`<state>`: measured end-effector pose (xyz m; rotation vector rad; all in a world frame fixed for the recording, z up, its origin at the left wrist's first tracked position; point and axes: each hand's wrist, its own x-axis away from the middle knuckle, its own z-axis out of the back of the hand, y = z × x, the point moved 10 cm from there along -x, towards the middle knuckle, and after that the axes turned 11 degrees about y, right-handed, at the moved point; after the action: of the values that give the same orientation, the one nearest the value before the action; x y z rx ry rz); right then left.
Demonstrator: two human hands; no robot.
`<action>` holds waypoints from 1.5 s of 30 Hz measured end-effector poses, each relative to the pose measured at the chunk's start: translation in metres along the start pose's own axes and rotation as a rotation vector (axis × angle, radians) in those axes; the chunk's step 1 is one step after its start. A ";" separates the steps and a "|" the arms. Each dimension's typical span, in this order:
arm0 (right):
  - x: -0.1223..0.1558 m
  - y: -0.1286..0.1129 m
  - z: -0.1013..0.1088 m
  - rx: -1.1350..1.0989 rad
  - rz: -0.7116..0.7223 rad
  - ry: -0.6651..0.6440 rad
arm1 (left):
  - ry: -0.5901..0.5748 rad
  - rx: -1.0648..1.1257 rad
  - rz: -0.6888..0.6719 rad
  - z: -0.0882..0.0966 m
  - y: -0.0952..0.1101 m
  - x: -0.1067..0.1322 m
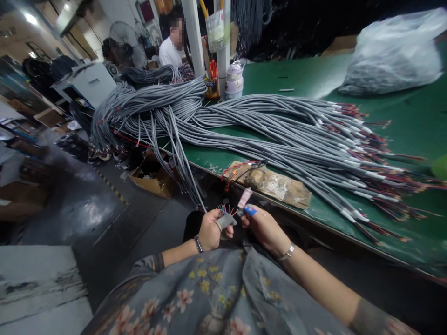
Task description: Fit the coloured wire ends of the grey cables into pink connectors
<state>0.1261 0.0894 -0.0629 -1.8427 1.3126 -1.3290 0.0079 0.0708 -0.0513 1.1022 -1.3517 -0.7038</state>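
My left hand [211, 229] is closed around the end of a grey cable [199, 195], whose thin coloured wires [226, 210] fan out above the fingers. A grey wrap or flap [226, 222] lies at the fingers below those wires. Just to the right, my right hand [262, 226] pinches a small object with a pale pink, flat upper part [245, 197]; its exact kind is unclear. Blue tape [250, 211] covers a fingertip of this hand. Its fingers are close to the wire ends, and I cannot tell whether they touch.
On the green table [377, 260] lies a large bundle of grey cables [251, 121] with bared ends at right. A worn wooden board [279, 186] sits at the near edge. Behind are a plastic bag [394, 51] and a lilac container [234, 79]. A co-worker [170, 49] is further back.
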 end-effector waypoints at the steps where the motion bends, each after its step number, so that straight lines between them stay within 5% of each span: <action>1: -0.003 0.000 0.001 -0.052 -0.029 0.014 | -0.002 0.015 0.012 -0.002 0.002 0.001; 5: -0.011 -0.005 -0.006 -0.138 -0.116 -0.007 | -0.048 0.067 0.058 -0.015 0.009 0.006; 9: -0.015 -0.015 -0.012 -0.152 -0.058 -0.004 | -0.081 0.092 0.067 -0.026 0.014 0.008; 26: -0.018 -0.006 -0.012 -0.282 -0.091 -0.040 | -0.056 0.076 0.087 -0.022 0.004 0.003; 36: -0.014 -0.017 -0.011 -0.207 -0.031 -0.047 | -0.028 -0.075 -0.217 -0.006 0.031 0.005; 45: -0.013 -0.018 -0.011 -0.150 -0.006 -0.013 | -0.014 -0.127 -0.272 -0.012 0.036 0.001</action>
<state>0.1229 0.1096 -0.0490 -1.9530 1.4357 -1.2489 0.0125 0.0857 -0.0172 1.1918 -1.1623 -0.9837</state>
